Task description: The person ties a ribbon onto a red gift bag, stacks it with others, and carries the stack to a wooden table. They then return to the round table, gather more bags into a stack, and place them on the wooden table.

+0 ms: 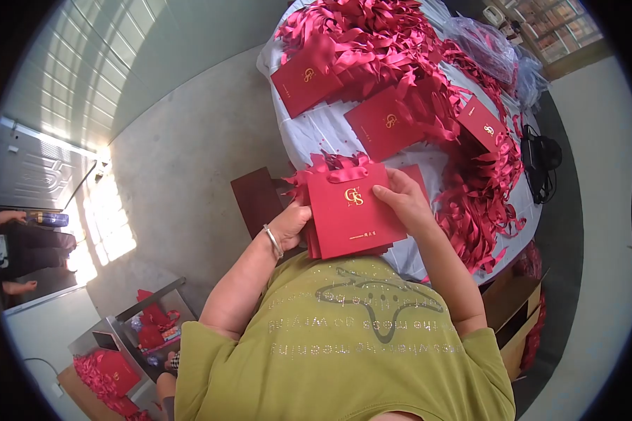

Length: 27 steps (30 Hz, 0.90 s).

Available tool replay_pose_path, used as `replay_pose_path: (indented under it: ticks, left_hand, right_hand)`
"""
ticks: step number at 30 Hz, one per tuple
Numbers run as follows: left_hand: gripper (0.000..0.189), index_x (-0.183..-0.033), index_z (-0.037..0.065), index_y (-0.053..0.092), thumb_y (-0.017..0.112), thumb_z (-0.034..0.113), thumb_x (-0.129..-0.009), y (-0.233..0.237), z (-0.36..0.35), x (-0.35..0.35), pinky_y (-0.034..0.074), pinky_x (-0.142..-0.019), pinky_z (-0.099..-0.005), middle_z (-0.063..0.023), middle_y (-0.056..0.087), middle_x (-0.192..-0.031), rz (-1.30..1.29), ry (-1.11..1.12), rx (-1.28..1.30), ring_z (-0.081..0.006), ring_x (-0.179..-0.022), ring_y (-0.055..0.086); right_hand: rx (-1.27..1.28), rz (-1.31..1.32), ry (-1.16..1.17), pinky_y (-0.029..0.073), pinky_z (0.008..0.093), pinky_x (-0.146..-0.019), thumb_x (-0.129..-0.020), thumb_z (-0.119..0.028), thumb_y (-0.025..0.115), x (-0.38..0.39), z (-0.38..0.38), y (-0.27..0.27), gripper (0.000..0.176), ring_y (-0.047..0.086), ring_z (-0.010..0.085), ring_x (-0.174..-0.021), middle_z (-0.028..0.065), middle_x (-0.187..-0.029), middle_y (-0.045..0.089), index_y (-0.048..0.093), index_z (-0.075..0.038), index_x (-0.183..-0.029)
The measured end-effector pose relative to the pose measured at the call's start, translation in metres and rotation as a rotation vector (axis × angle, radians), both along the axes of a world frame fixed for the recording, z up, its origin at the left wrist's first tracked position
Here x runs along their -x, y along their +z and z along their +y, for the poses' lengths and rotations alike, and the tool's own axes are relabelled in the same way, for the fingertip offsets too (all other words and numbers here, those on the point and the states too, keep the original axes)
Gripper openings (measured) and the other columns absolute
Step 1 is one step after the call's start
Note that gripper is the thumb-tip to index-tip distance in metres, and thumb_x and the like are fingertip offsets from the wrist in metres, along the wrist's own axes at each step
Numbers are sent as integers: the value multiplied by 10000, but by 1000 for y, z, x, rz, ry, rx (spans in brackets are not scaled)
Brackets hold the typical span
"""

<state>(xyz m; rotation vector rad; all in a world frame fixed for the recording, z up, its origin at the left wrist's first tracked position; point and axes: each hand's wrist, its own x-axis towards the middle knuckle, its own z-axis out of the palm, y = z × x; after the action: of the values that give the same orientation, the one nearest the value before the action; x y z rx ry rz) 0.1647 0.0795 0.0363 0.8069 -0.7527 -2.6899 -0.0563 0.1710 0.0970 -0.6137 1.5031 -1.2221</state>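
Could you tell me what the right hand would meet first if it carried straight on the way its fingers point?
Its fingertips rest on the top red bag; going on, the right hand would probably cross the gold logo first.

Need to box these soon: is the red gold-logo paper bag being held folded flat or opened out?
Folded flat: the red gold-logo paper bag shows one smooth face and no open mouth, pinched between the left hand and right hand.

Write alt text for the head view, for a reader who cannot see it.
A person in a green shirt holds a stack of red gift bags with gold logos, left hand at its side, right hand on top. Beyond, a cloth-covered table is heaped with more red bags and ribbons.
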Motion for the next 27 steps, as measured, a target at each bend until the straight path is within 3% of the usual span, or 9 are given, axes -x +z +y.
replay_pose_path:
  ticks: [5, 8, 10, 12, 14, 18, 20, 23, 27]
  left_hand:
    - [488, -1373, 58, 452, 594, 76, -907, -3, -1, -1, 521, -938, -374, -106, 583, -1273, -6, -41, 30, -212, -1128, 605]
    - [465, -1364, 56, 466, 586, 107, -918, -4, -1, -4, 526, -926, -368, -100, 585, -1275, 40, -59, 13, -207, -1127, 605]
    - [467, -1367, 59, 463, 584, 132, -922, -9, 0, -6, 517, -940, -380, -102, 582, -1285, 68, -63, -15, -213, -1131, 603]
    - [470, -1370, 62, 461, 581, 158, -926, -23, -1, -14, 507, -954, -392, -104, 579, -1294, 97, -68, -44, -220, -1135, 602]
    - [481, -1373, 62, 458, 582, 241, -944, -31, -5, -22, 475, -996, -424, -117, 567, -1318, 317, -146, -250, -240, -1148, 597]
    - [500, -1334, 50, 501, 621, 322, -931, -8, -3, -18, 442, -1032, -443, -122, 595, -1285, 395, -82, -399, -251, -1153, 593]
    - [509, -1284, 33, 546, 674, 342, -900, -8, 2, -11, 466, -1008, -422, -106, 636, -1224, 190, 17, -334, -239, -1131, 607]
    - [383, -1209, 2, 586, 684, 189, -890, -12, 7, -4, 538, -902, -363, -106, 667, -1139, -63, 74, -73, -210, -1023, 655]
    - [314, -1172, -37, 589, 619, 91, -887, -20, 14, 1, 539, -878, -351, -138, 667, -1099, -118, 94, 53, -210, -986, 662]
  right_hand:
    - [71, -16, 13, 549, 282, -805, -896, -38, 657, -4, 3, -3, 439, 655, 143, -926, 101, -1078, 672, 504, 44, -1300]
    - [70, 131, 38, 547, 277, -787, -874, -39, 678, -4, 6, -23, 454, 659, 138, -911, 102, -1047, 685, 520, 52, -1289]
    - [69, 481, 64, 543, 274, -775, -851, -43, 696, -5, 6, -29, 475, 665, 139, -902, 117, -1023, 695, 524, 63, -1281]
    - [48, 471, 43, 540, 276, -772, -841, -52, 704, -12, 6, -17, 484, 665, 139, -903, 125, -1024, 697, 529, 63, -1277]
    - [26, 460, 18, 538, 277, -769, -831, -60, 713, -16, 5, -10, 493, 665, 138, -905, 133, -1025, 698, 534, 63, -1273]
    - [69, 660, 28, 539, 301, -772, -819, -95, 732, -9, 8, -30, 489, 675, 167, -891, 138, -1014, 703, 556, 54, -1250]
    - [112, 715, 31, 538, 307, -769, -815, -101, 736, -11, 6, -32, 484, 678, 172, -885, 139, -1010, 704, 564, 49, -1242]
    - [36, 683, 36, 533, 317, -769, -793, -118, 754, -15, 5, -31, 509, 677, 181, -873, 156, -1004, 698, 569, 43, -1239]
    - [-54, 808, 13, 522, 336, -774, -741, -199, 796, -19, 12, -21, 582, 659, 183, -907, 168, -1030, 670, 577, 23, -1232]
